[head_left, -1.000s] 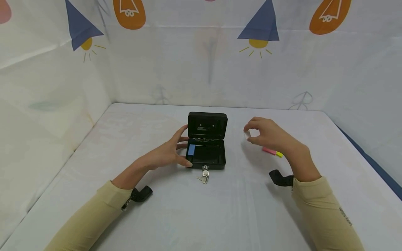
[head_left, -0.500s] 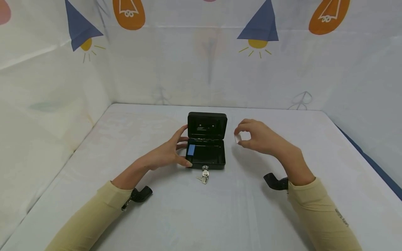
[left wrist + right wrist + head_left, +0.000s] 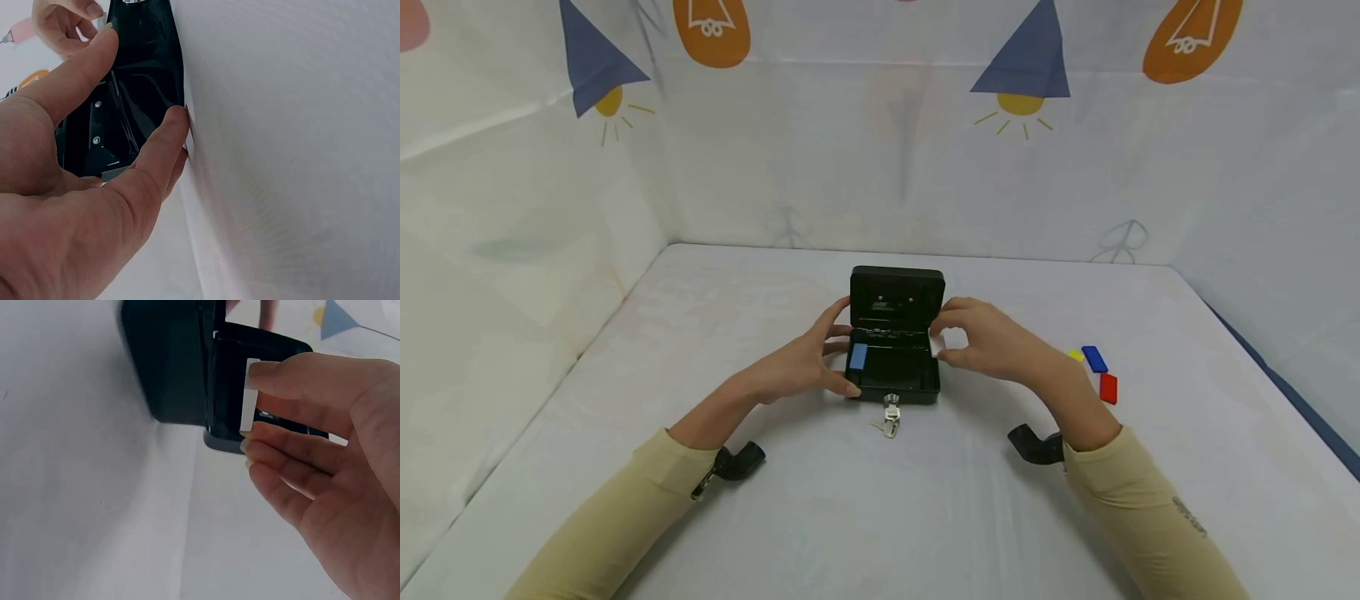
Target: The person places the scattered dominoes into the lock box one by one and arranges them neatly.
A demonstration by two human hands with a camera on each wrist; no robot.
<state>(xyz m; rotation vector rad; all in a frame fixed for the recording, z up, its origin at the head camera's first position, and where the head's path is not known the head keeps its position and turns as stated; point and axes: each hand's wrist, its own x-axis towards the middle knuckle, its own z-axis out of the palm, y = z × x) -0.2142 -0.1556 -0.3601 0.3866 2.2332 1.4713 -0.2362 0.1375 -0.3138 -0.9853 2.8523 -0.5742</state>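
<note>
A small black cash box (image 3: 898,373) stands on the white table with its lid (image 3: 897,287) raised. Keys (image 3: 890,427) hang from the lock at its front. Inside, at the left, lies a light blue rectangular block (image 3: 857,357). My left hand (image 3: 792,365) holds the box by its left side, thumb on the front corner and fingers spread towards the back. Between thumb and fingertips, my right hand (image 3: 992,343) pinches a white rectangular block (image 3: 249,403) on edge, right at the box's right rim.
Right of the box, partly behind the right forearm, lie a blue block (image 3: 1094,359), a red block (image 3: 1108,388) and a yellow block (image 3: 1076,355). A printed white cloth wall (image 3: 820,158) rises behind the table. Each wrist carries a black camera mount (image 3: 1036,445).
The right hand has moved left with the white block, from above the table to the box's right rim. Blue, red and yellow blocks show beside the forearm now. The left hand stays put.
</note>
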